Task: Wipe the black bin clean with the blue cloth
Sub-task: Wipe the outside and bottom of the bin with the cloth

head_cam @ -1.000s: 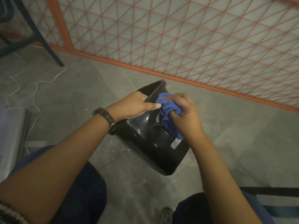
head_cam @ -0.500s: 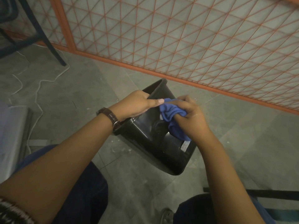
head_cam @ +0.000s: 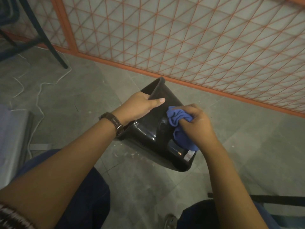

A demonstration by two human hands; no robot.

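The black bin (head_cam: 148,134) lies tipped on its side above the grey floor, its open mouth turned away to the upper left and its base toward me. My left hand (head_cam: 140,104) grips the bin's rim, thumb stretched along the outer wall. My right hand (head_cam: 196,123) is closed on the bunched blue cloth (head_cam: 178,124) and presses it against the bin's glossy side. Part of the cloth hangs down under my palm, with a white label at its lower end.
An orange mesh fence (head_cam: 198,47) runs along the floor just behind the bin. A dark chair leg (head_cam: 49,42) stands at the upper left beside a white cable (head_cam: 39,103). A grey box (head_cam: 13,138) sits at the left. My knees fill the bottom.
My right hand has slid the cloth to the right and a little down along the bin's side. The left hand keeps its hold on the rim.
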